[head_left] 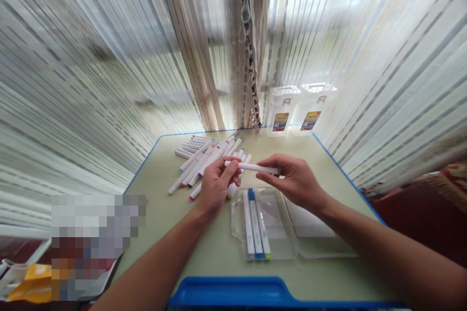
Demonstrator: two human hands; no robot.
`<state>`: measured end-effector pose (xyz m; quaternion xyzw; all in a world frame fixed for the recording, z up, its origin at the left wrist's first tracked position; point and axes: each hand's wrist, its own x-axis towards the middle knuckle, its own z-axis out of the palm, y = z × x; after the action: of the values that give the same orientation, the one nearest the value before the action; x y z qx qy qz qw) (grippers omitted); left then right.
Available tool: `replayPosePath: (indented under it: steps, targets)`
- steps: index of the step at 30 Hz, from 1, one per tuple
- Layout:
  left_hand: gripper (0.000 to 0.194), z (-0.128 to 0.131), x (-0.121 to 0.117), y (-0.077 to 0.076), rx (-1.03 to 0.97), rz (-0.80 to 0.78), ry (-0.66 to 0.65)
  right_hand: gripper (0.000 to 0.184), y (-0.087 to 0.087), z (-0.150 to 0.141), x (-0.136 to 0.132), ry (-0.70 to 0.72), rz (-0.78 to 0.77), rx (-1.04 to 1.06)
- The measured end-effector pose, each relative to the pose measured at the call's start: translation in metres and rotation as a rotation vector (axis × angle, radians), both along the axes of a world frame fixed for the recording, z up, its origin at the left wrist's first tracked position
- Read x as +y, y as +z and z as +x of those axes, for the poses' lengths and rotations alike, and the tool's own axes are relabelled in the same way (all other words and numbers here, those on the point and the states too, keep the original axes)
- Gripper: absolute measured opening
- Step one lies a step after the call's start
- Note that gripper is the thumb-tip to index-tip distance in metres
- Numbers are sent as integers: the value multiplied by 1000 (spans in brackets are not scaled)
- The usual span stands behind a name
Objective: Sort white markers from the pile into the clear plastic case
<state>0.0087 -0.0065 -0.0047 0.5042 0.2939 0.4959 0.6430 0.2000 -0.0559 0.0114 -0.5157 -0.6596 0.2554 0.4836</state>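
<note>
A blue plastic ledge (226, 289) runs along the near edge of the pale green table (328, 272), with open tabletop at 7 o'clock. The left hand (217, 187) and right hand (295, 180) pinch opposite ends of one white cylindrical marker (251, 168), above a clear plastic open case (277, 218) at 5 o'clock. That case holds three white markers (256, 223); a loose spread of white markers (204, 160) lies outside it at 10 o'clock. Two clear plastic boxes (301, 107) stand beyond the far edge at 1 o'clock.
</note>
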Motion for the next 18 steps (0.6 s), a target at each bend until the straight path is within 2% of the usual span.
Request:
replayPosePath:
  steps: [4, 9, 15, 18]
  targets:
    - [18, -1, -1, 0, 18, 13, 2, 28, -3, 0, 2, 59, -93, 122]
    - [18, -3, -1, -2, 44, 20, -2, 25, -3, -2, 1, 34, -79, 252]
    - [20, -5, 0, -2, 107, 67, 15, 22, -6, -3, 0, 32, -10, 247]
    - [22, -5, -3, 4, 229, 146, 56, 24, -4, -2, 0, 14, -34, 177]
